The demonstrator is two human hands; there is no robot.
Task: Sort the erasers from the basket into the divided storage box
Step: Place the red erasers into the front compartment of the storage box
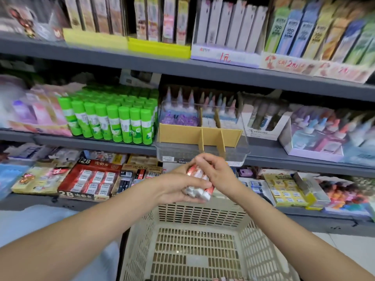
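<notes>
Head view: grey metal shelving [203,67] fills the scene in three tiers, stocked with stationery; motion blur softens the upper tiers. A pale tiled floor strip [334,240] shows at lower right.

A beige perforated plastic basket [253,240] sits below the hands, its far rim near the bottom shelf's front edge. Its slotted floor is mostly bare; a few small pieces lie at the near edge, too cropped to identify.

The clear plastic storage box with tan cardboard dividers [203,136] stands on the middle shelf, overhanging its front edge, between the rows of green glue sticks [113,122] on its left and a white display carton [263,126] on its right. Front compartments look unfilled; rear ones hold small items, blurred.

A bundle of red-and-white wrapped erasers [199,184] is held above the basket's far rim, below the box front. Its long axis runs diagonally, upper end toward the box, lower end toward the basket's right.

Left hand [178,189] cups the bundle from below, fingers curled around it. Right hand [217,171] pinches the bundle's upper end from above.

Open room: a gap between the hands and the box front.

A red tray of 2B erasers [89,179] lies on the bottom shelf, left.
</notes>
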